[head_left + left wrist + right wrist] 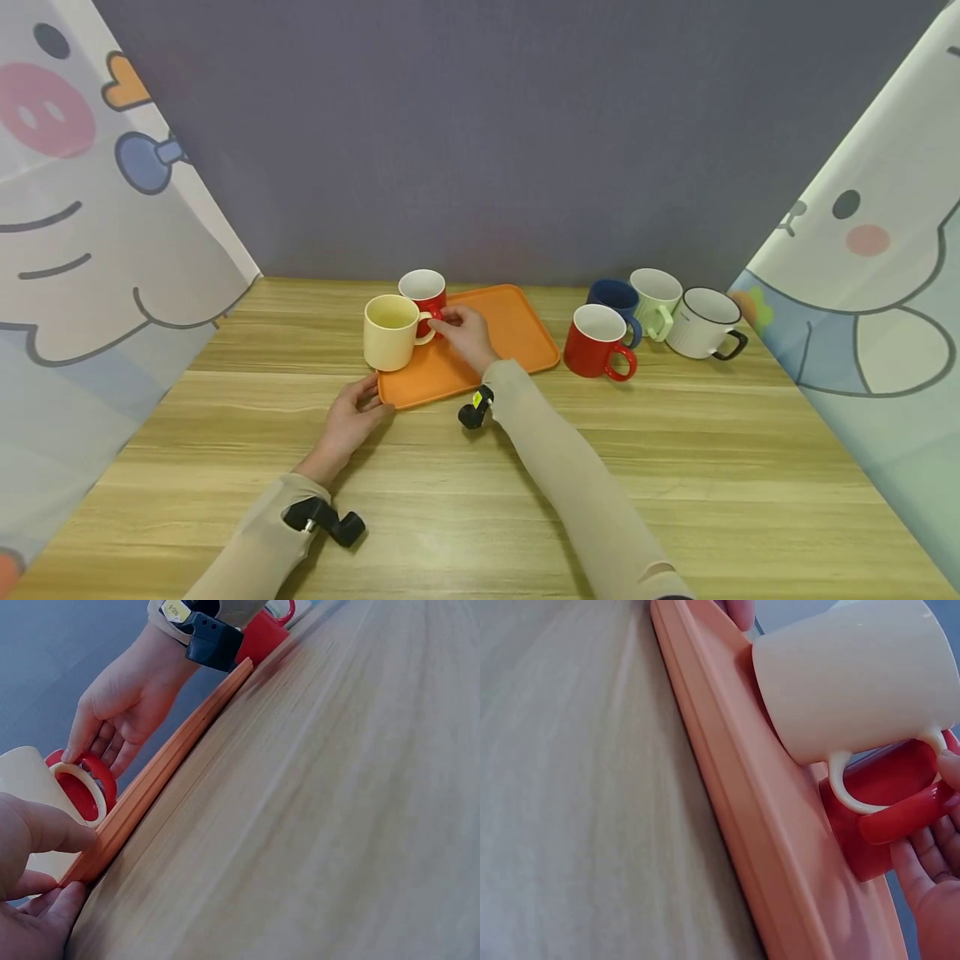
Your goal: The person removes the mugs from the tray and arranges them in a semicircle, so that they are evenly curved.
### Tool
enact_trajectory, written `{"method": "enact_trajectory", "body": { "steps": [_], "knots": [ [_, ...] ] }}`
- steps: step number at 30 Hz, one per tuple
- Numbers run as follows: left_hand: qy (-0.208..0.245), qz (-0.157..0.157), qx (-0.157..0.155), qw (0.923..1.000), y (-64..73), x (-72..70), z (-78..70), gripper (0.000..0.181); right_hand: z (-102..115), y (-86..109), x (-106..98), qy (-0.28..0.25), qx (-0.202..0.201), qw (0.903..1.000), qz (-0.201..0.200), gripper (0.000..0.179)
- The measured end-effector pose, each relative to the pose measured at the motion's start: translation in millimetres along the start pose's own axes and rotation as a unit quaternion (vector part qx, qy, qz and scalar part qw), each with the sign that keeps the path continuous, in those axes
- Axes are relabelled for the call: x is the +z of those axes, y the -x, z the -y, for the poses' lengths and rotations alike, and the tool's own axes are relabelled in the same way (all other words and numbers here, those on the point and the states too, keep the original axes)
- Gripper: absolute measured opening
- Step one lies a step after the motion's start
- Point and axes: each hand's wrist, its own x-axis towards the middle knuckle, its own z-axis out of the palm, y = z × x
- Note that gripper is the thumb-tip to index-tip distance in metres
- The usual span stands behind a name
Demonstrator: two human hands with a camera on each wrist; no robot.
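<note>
A pale yellow mug stands upright at the left end of the orange tray. Just behind it is a red mug with a white inside, and the two handles lie close together. My right hand pinches the yellow mug's handle near its top, its other fingers beside the red handle. My left hand grips the tray's front left corner, with thumb and fingers on the rim in the left wrist view.
Right of the tray stand another red mug, a dark blue mug, a pale green mug and a white mug with a black rim and handle. All rest on the wooden table, with a grey partition behind.
</note>
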Motion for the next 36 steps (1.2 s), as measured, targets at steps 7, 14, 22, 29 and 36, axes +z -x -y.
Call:
{"method": "enact_trajectory", "body": {
  "steps": [7, 14, 22, 29, 36],
  "knots": [
    [-0.001, 0.000, 0.003, 1.0000, 0.1, -0.9, -0.9, 0.061, -4.2, -3.7, -1.9, -0.028, -0.007, 0.9995, 0.012, 0.020],
    [0.004, -0.002, 0.003, 1.0000, 0.1, -0.6, -0.6, 0.062, -2.3, -6.5, -5.7, -0.099, 0.020, 0.9946, 0.026, 0.016],
    [0.000, -0.003, 0.003, 1.0000, 0.3, -0.5, -1.2, 0.061, -3.1, -10.5, -14.2, -0.075, 0.043, 0.9956, 0.037, 0.017],
    [0.013, -0.002, 0.005, 0.9999, 0.5, 0.1, -1.6, 0.062, 0.9, -11.6, -20.6, -0.037, 0.050, 0.9972, 0.041, 0.025],
    [0.016, 0.001, 0.010, 0.9998, 0.6, 0.2, -0.6, 0.062, 6.1, -8.9, -22.2, -0.050, 0.066, 0.9958, 0.037, 0.023]
  ]
}}
